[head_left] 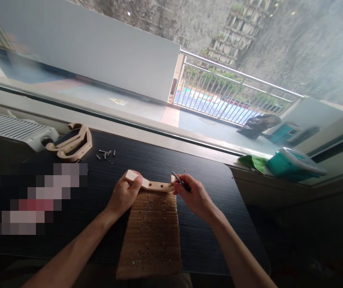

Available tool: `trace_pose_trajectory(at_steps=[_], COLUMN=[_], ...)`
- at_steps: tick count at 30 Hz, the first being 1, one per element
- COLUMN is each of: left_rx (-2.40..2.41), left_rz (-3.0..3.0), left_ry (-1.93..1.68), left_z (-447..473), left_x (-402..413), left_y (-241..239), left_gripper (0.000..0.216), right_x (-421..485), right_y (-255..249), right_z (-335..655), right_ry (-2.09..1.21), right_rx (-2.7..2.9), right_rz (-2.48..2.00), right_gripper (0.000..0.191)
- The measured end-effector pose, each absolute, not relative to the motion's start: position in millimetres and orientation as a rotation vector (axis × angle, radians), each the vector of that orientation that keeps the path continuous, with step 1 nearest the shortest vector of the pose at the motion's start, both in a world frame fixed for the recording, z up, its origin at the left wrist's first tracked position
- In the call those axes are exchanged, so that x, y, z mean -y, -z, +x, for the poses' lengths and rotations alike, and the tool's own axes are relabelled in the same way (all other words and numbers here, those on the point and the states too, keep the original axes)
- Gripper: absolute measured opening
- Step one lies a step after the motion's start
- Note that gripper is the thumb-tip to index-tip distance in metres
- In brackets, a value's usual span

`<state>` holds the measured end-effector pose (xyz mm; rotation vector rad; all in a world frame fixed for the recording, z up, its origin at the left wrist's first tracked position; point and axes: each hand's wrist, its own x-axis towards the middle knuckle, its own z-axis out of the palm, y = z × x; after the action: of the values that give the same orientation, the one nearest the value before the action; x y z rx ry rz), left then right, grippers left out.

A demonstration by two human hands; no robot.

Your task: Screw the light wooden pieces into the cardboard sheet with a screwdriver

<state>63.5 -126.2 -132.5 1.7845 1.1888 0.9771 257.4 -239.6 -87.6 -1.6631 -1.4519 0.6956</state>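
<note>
A curved pale wooden piece with two round dark holes lies across the far end of a brown board. My left hand is closed around its left end, thumb pressed on top. At the opposite end my right hand pinches a slim, pen-like dark tool with a grey metal shaft. Its fingers also touch or nearly touch the wood there; the exact contact is hidden. Many small holes and crumbs mark the board's surface.
Several screws lie on the black table. Similar wooden pieces are stacked at the back left, near a white radiator. A pixelated patch covers the table's left side. On the sill are a green cloth and a teal container.
</note>
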Motion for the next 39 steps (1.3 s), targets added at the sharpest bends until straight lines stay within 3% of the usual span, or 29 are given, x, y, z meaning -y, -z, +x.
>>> trace_pose_trajectory(at_steps=[29,39], left_rx=[-1.11,-1.089], left_rz=[1.924,1.933], left_ry=[-1.127,-1.15], left_z=[65.6,67.7], left_x=[126.5,124.3], left_y=[143.4,146.5], left_gripper=[0.021,0.02], right_x=[240.3,203.7], right_y=[82.3,28.3], right_z=[253.2,244.0], right_ry=[-0.509,-0.313], right_rx=[1.587,1.957], right_rz=[-1.667,-1.714], right_gripper=[0.008,0.012])
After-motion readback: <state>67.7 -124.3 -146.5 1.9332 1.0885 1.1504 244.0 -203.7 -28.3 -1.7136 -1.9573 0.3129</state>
